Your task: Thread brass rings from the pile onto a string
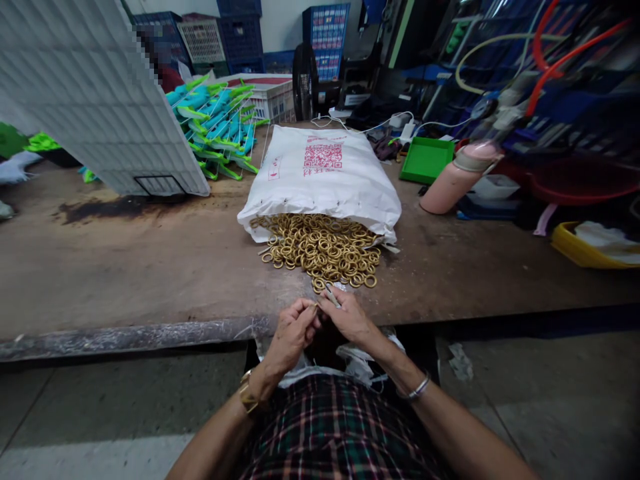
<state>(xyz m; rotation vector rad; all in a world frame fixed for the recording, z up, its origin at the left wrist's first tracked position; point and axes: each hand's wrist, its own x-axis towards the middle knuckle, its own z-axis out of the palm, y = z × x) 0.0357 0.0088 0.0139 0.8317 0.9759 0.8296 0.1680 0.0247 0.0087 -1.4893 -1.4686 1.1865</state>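
Just over the table's front edge, my left hand [296,328] is closed in a pinch on a gold-coloured ring [316,305], mostly hidden by the fingertips. My right hand [349,316] is closed around a slim grey tool with a narrow tip [332,296]; its exact kind is too small to make out. The fingertips of both hands meet at the ring. Right beyond them lies a heap of gold-coloured rings [325,250], spilling from the open mouth of a white woven sack [320,173] with red print.
A grey corrugated panel [110,100] stands at left, beside stacked turquoise-and-green parts [220,127]. On the right are a green tray [427,160], a pink bottle [457,179] and a yellow basket [590,250]. A fan [306,80] and crates [240,40] stand behind. White plastic hangs below the table edge.
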